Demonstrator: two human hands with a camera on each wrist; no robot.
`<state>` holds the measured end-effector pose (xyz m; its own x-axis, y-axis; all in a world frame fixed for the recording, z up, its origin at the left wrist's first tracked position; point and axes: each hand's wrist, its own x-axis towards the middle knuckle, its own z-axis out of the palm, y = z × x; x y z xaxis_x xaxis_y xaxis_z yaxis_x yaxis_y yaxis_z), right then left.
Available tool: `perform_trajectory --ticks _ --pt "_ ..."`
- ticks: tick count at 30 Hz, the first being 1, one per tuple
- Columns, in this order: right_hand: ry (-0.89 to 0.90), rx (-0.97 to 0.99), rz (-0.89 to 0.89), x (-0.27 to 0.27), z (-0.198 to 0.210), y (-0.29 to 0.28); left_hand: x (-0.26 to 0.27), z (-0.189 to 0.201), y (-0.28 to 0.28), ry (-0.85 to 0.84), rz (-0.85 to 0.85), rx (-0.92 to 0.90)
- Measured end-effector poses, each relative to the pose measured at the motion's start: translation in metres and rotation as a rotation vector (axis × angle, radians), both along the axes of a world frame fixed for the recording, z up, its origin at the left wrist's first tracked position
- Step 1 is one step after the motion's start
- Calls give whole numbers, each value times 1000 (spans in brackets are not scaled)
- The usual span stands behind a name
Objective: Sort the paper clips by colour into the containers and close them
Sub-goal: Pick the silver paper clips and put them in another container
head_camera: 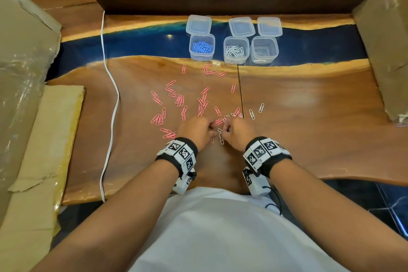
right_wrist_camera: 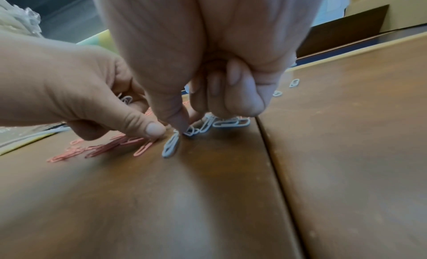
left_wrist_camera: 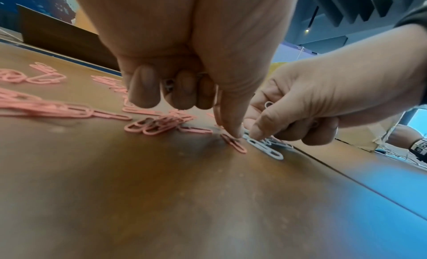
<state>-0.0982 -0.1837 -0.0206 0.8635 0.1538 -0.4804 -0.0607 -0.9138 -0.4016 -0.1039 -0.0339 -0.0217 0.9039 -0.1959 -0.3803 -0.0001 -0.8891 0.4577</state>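
Note:
Many pink paper clips (head_camera: 181,101) lie scattered on the wooden table (head_camera: 309,117); a few white paper clips (head_camera: 251,113) lie to their right. My left hand (head_camera: 208,127) and right hand (head_camera: 227,129) work side by side at the near edge of the pile. The left hand (left_wrist_camera: 227,129) has its fingers curled round clips, one white clip (left_wrist_camera: 169,84) showing, and its thumb presses a pink clip (left_wrist_camera: 234,144). My right hand (right_wrist_camera: 184,124) pinches at a white clip cluster (right_wrist_camera: 221,123) and holds white clips (left_wrist_camera: 268,104) in its curled fingers.
Three open clear containers stand at the back: one with blue clips (head_camera: 202,47), one with white clips (head_camera: 236,51), one empty (head_camera: 263,49), each with its lid (head_camera: 198,24) behind. A white cable (head_camera: 110,86) runs down the left. Cardboard boxes (head_camera: 384,35) flank the table.

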Motion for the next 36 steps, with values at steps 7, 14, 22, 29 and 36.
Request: perform_trajectory --ticks 7,14,22,29,36 --pt "99 304 -256 2 7 -22 1 9 -10 -73 -104 -14" --pt "461 977 -787 -3 11 -67 1 -3 -17 50 -156 54" --pt "521 935 -655 -5 3 -66 2 0 -23 98 -219 158" --pt "369 605 -463 4 12 -54 -5 14 -21 201 -77 3" --pt "-53 -8 -166 3 -5 -28 -19 9 -15 435 625 -710"
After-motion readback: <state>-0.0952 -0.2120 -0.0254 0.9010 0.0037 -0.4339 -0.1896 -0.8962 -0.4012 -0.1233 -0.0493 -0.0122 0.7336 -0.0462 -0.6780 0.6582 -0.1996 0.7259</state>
